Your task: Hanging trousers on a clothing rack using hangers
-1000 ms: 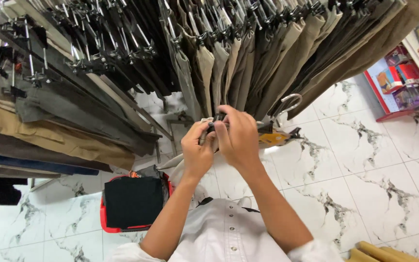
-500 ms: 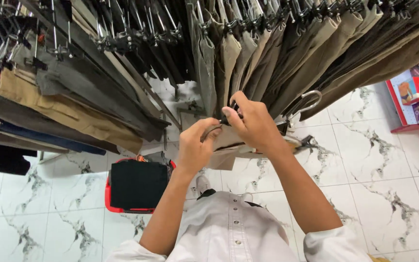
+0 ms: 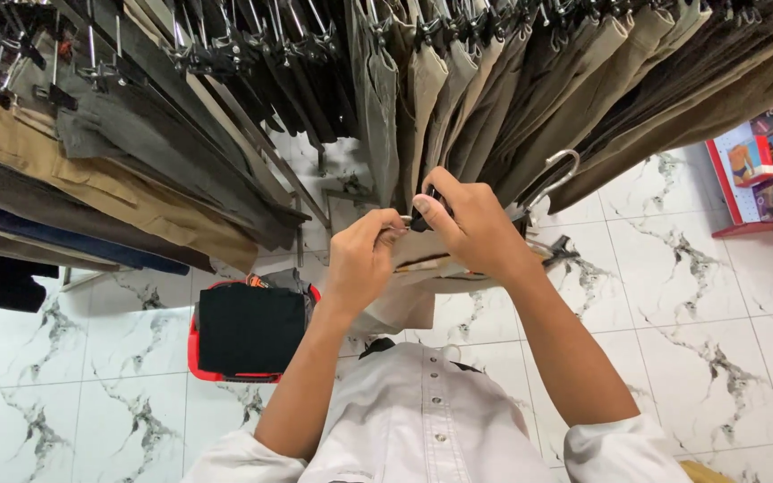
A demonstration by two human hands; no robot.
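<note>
Khaki trousers [image 3: 422, 259] on a clip hanger [image 3: 552, 170], held up under the rack of hanging trousers [image 3: 458, 80].
Head view: left hand [image 3: 360, 259] pinches the waistband; right hand [image 3: 471, 228] grips the hanger's black clip. Red basket [image 3: 194, 358] sits on the marble floor [image 3: 709, 340].

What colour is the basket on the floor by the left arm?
Red basket, holding black folded cloth; head view.

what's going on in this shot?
A person in a white shirt stands at a rack of hanging trousers. Both hands are raised together: the left hand and right hand pinch a dark clip on a clip hanger carrying folded beige trousers. A red basket with dark cloth sits on the marble floor.
</note>
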